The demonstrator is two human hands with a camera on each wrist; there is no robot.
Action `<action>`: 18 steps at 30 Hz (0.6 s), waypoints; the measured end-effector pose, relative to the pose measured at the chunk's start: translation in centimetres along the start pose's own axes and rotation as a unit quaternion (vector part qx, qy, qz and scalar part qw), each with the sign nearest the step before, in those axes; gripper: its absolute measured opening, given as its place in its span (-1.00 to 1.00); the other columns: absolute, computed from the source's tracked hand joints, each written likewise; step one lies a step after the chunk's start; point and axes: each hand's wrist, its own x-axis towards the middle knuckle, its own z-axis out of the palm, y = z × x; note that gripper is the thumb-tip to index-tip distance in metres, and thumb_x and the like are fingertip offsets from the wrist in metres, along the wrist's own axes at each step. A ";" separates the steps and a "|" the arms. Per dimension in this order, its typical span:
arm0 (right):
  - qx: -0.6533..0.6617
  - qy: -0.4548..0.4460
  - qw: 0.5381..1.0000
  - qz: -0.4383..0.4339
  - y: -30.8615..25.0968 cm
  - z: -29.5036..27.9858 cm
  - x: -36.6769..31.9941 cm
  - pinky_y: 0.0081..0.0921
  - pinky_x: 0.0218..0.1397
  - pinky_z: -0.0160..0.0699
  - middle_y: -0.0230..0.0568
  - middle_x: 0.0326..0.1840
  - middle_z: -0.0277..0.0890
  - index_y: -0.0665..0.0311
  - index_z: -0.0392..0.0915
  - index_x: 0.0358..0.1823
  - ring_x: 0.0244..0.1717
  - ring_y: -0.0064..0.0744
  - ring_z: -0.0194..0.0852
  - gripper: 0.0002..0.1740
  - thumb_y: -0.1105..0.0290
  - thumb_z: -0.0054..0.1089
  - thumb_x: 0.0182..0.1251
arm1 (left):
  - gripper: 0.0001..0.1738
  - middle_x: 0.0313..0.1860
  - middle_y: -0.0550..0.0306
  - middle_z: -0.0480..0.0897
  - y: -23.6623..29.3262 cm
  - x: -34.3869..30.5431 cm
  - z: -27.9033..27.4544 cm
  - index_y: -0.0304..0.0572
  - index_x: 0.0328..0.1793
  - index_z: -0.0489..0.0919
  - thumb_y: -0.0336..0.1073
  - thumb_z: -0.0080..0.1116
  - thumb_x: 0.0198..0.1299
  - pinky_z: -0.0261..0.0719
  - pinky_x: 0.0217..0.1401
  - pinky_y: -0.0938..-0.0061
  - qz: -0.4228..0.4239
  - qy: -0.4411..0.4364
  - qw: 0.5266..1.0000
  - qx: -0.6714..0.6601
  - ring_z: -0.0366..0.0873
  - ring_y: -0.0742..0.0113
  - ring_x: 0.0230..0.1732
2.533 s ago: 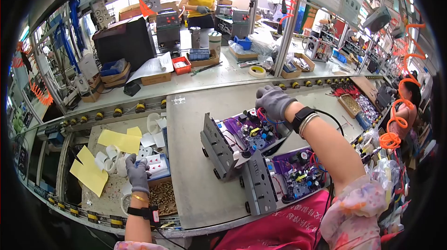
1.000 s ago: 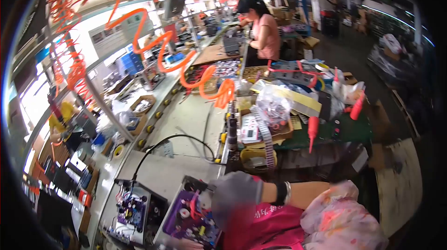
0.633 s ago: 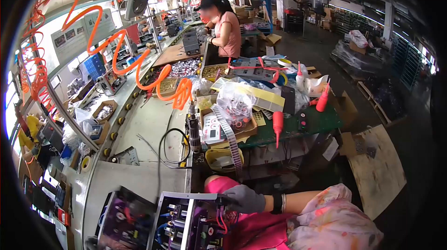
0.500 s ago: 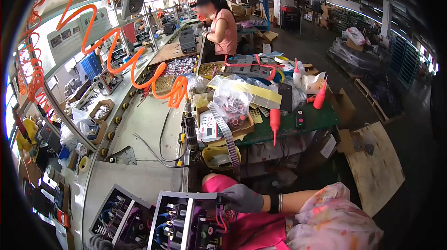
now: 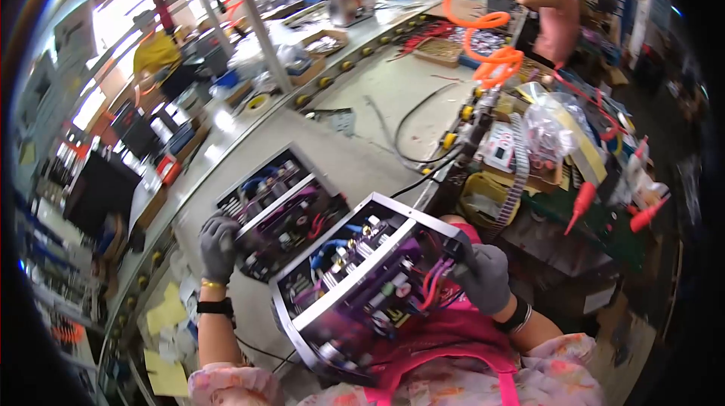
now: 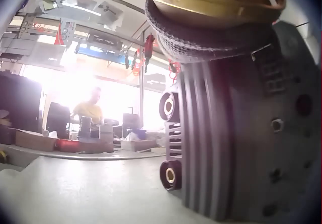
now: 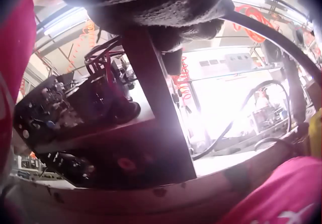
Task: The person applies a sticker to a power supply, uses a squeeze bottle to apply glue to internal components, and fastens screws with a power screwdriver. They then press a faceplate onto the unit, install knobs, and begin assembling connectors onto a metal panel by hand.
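Two open metal units with circuit boards stand in the head view. The gloved left hand holds the front panel edge of the far unit; in the left wrist view the glove lies over a grey ribbed panel with two round sockets. The gloved right hand grips the right corner of the near unit, which is tilted close to the pink apron. In the right wrist view gloved fingers bend over the metal frame. Some fingertips are hidden.
A black cable loops on the bench beyond the units. Rollers line the bench edges. A yellow bin and a cluttered green table stand at the right. Yellow sheets lie at the left; a person in pink works farther back.
The head view has swung back to the left. The near unit, in the right hand's grip, looks turned and raised toward the body; the left hand now shows fully at the far unit.
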 end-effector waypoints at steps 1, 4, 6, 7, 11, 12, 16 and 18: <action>0.020 -0.008 1.000 0.000 -1.0 0.4 0.8 -0.20 -0.38 0.43 -0.08 -0.41 0.54 0.32 0.58 -0.19 -0.43 0.01 0.52 -0.70 0.32 0.26 0.08 | -0.75 -0.16 -0.15 0.61 1.9 0.2 -0.2 -0.27 -0.17 0.60 -0.28 -0.01 0.17 0.46 0.11 0.22 -0.023 0.032 0.999 0.012 0.55 -0.11 -0.02; 0.034 -0.010 0.999 0.001 -0.9 3.3 1.0 -0.20 -0.42 0.41 -0.09 -0.42 0.53 0.33 0.55 -0.10 -0.44 -0.02 0.51 -0.68 0.43 0.22 0.07 | -0.67 -0.06 -0.19 0.61 7.6 -1.8 -2.0 -0.34 0.03 0.57 -0.30 -0.12 0.31 0.45 0.14 0.27 -0.159 0.107 0.981 -0.019 0.55 -0.08 0.04; 0.027 0.000 0.999 0.019 0.4 5.1 0.0 -0.20 -0.43 0.40 -0.09 -0.40 0.53 0.33 0.53 -0.06 -0.43 -0.02 0.50 -0.64 0.45 0.21 0.05 | -0.66 -0.04 -0.14 0.62 9.9 -4.7 -2.4 -0.35 0.03 0.57 -0.28 -0.12 0.33 0.45 0.14 0.31 -0.242 0.157 0.956 -0.060 0.57 0.03 0.02; 0.023 0.010 1.000 -0.006 1.3 6.4 -0.6 -0.18 -0.42 0.40 -0.05 -0.35 0.52 0.33 0.49 -0.03 -0.43 0.00 0.48 -0.59 0.54 0.15 -0.01 | -0.66 -0.05 -0.09 0.63 10.6 -6.3 -2.7 -0.35 0.03 0.56 -0.28 -0.12 0.33 0.45 0.14 0.33 -0.260 0.155 0.951 -0.063 0.57 0.09 0.01; 0.081 -0.007 0.997 0.003 3.1 10.3 -1.6 -0.09 -0.39 0.37 0.02 -0.31 0.47 0.34 0.41 -0.01 -0.39 0.04 0.45 -0.56 0.62 0.00 -0.02 | -0.72 -0.13 0.07 0.64 11.3 -11.8 -4.7 -0.32 0.04 0.56 -0.32 -0.05 0.34 0.45 0.09 0.43 -0.359 0.159 0.915 -0.097 0.55 0.29 -0.05; 0.041 -0.005 0.999 0.000 3.8 10.9 -1.4 -0.08 -0.38 0.37 0.04 -0.32 0.46 0.36 0.40 0.01 -0.38 0.07 0.44 -0.56 0.62 -0.01 -0.01 | -0.73 -0.14 0.09 0.63 10.8 -13.5 -5.5 -0.31 0.03 0.56 -0.32 -0.03 0.34 0.46 0.08 0.45 -0.386 0.165 0.902 -0.104 0.55 0.32 -0.06; -0.104 -0.057 0.989 0.088 10.8 13.0 0.0 -0.02 -0.29 0.34 0.14 -0.33 0.40 0.49 0.32 0.03 -0.32 0.23 0.37 -0.58 0.61 -0.05 0.06 | -0.75 -0.29 0.20 0.61 8.3 -18.4 -10.2 -0.21 0.02 0.53 -0.23 -0.01 0.38 0.52 -0.34 0.62 -0.475 0.191 0.852 -0.108 0.53 0.52 -0.40; 0.005 -0.058 0.997 0.055 11.0 12.6 3.7 -0.03 -0.12 0.38 0.23 -0.22 0.44 0.56 0.28 0.09 -0.20 0.31 0.38 -0.56 0.56 -0.01 0.14 | -0.73 -0.37 0.18 0.63 7.8 -19.7 -12.2 -0.20 0.01 0.54 -0.19 0.05 0.34 0.49 -0.48 0.64 -0.568 0.168 0.801 -0.091 0.53 0.54 -0.50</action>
